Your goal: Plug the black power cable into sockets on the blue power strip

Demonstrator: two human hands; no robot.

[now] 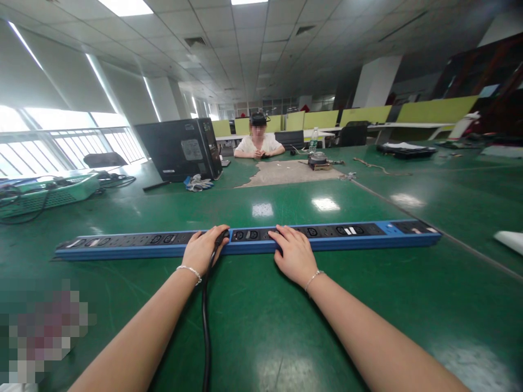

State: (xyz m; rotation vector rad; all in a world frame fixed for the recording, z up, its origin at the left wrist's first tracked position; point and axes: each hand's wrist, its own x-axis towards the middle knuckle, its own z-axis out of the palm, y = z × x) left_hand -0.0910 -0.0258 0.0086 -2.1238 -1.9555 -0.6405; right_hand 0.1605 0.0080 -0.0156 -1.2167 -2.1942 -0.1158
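Note:
A long blue power strip (249,246) with black socket panels lies crosswise on the green tabletop. My left hand (204,247) is closed around the black plug (222,237) of a power cord, at the sockets just left of the strip's middle. Whether the plug sits inside a socket is hidden by my fingers. From it the black cord (205,321) runs down toward me. My right hand (295,253) rests on the strip right of the middle, fingers stretched over the sockets and slightly apart, thumb near the front side.
A black computer case (180,149) stands at the back left, gloves (198,183) beside it. Farther left is a green basket (61,193) with cables. Across the table sits a person (258,142). A bottle (314,141) and a tape-like roll (317,158) stand near the bare patch (281,172).

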